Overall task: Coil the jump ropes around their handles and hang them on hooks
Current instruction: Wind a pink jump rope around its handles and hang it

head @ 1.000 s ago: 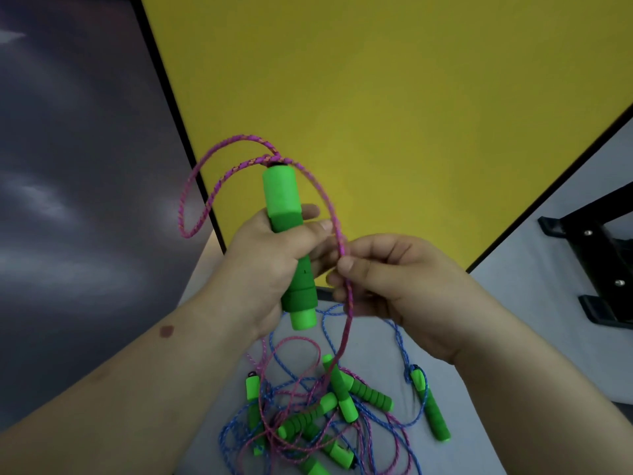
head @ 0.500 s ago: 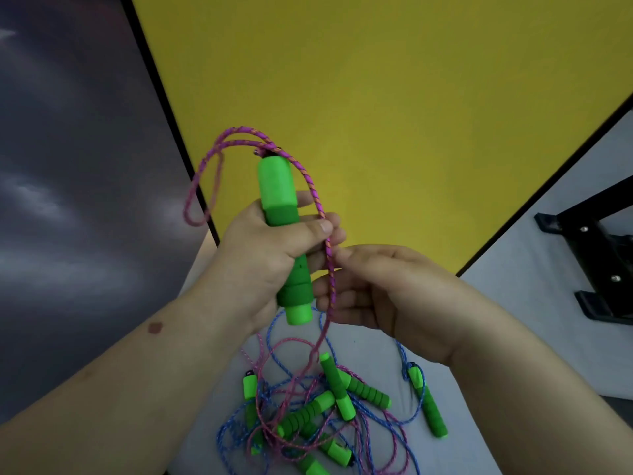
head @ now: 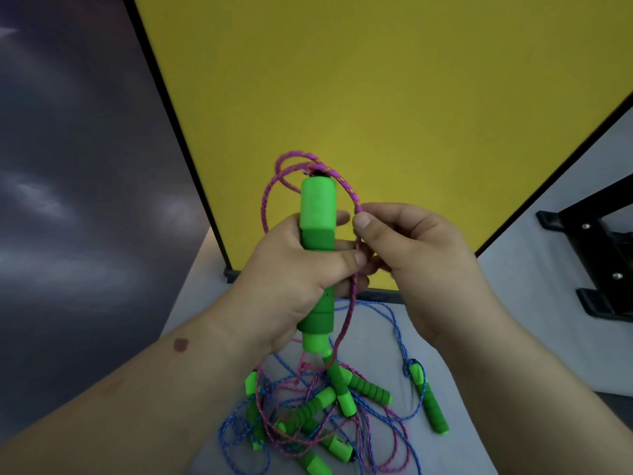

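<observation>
- Because the rope has to go round it, the handle (head: 317, 255) is kept upright in mid-air, well above the floor, with its top and bottom ends standing clear of the fist so the cord has bare length to lie on.
- The pink rope (head: 352, 296) leaves the handle's top, makes two loose loops there to the left, then arcs down the right side and trails to the floor; no tight turns sit on the handle yet, so I'd judge the coiling has barely begun.
- The left hand (head: 291, 279) is wrapped firmly about the handle's middle, thumb laid across the front, forearm rising from the near left; it serves as the fixed post.
- The right hand (head: 411, 248) sits just right of the handle, touching the left fingers, its thumb and forefinger pinching the rope near the top of the arc; the other fingers curl under, the wrist bent inward to steer the cord.
- On the grey floor (head: 534, 303) below lies a pile (head: 329, 416) of more green handles with blue and pink cords tangled together, not yet coiled.
- Behind stands a yellow panel (head: 376, 97), and a black rack (head: 603, 252) at the far right; I see no hooks.
</observation>
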